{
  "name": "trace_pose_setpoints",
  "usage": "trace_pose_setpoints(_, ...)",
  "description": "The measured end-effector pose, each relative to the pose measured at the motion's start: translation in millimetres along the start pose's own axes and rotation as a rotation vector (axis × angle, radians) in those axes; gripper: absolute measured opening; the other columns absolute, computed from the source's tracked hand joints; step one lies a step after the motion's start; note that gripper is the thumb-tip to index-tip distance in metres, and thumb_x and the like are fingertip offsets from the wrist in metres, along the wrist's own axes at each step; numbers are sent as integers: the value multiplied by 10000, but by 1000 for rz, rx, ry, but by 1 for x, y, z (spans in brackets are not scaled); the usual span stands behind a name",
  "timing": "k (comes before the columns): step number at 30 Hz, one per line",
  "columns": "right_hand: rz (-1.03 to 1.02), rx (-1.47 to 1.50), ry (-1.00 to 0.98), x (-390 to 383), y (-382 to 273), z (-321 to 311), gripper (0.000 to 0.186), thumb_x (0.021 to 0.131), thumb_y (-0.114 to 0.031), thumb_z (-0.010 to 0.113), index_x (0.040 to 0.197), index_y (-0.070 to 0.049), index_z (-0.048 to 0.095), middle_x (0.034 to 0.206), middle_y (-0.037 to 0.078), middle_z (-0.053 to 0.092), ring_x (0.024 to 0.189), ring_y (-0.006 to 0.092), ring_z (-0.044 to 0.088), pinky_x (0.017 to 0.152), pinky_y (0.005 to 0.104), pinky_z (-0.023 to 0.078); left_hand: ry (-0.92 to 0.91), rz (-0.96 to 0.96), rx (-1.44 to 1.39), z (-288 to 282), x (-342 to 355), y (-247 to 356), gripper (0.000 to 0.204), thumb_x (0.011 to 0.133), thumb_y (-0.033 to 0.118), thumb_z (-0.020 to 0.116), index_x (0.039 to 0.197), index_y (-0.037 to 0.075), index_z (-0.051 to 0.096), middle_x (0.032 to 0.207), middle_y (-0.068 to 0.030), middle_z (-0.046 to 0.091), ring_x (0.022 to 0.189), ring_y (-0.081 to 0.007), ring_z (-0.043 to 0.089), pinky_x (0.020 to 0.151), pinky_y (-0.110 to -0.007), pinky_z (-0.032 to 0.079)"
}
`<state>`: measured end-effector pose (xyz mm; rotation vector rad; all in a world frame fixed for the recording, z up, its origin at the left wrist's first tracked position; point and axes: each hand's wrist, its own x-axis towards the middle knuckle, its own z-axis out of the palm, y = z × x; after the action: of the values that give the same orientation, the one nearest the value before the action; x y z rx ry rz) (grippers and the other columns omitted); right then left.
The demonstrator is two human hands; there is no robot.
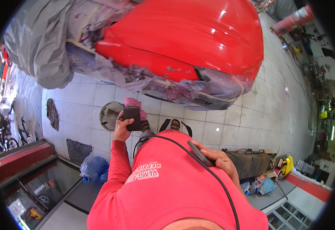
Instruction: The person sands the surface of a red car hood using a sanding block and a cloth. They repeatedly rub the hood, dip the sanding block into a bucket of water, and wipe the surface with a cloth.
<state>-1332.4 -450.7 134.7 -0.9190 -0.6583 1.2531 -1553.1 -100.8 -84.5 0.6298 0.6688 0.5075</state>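
Note:
My left hand [124,125] is closed around a dark flat rectangular block [133,118] with rounded corners; its exact kind does not show. Just beyond it a crumpled pink cloth [132,101] appears, and I cannot tell whether the hand touches it. A round pale bucket [107,117] stands on the floor beside this hand. Against the front of my red shirt, my right hand [220,158] grips a slim dark flat object [200,152], partly hidden by the fingers. A black cable [198,159] runs across the shirt near that hand; its ends are not clear.
Ahead stands a glossy red car [183,34], its lower edge masked with paper [163,86] and its left part under a grey cover [41,42]. A dark mat [79,150] and a bag of plastic bottles [94,168] lie at left. A dark car bumper-like part [248,161] lies at right.

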Motion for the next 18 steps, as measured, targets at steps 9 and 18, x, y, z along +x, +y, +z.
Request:
trace_pose_setpoints(9,413,-85,29,162,85,-9,653,1066,-462,590,1543,-25,508,1422,215,649,1315,265,624,1124,408,455,135,145,-65,-93,-21,73,478,823,-117,669,1273,40,637,1207,-108,709,1093,-256,716,974,-425,609)
trace_pose_setpoints(18,-61,12,350,399,-6,-16,409,1099,-362,583,1290,-9,665,1200,92,746,1012,226,747,894,398,621,330,348,-125,-160,-71,91,486,838,-89,661,1301,42,597,1208,-114,686,1086,-256,701,967,-429,604)
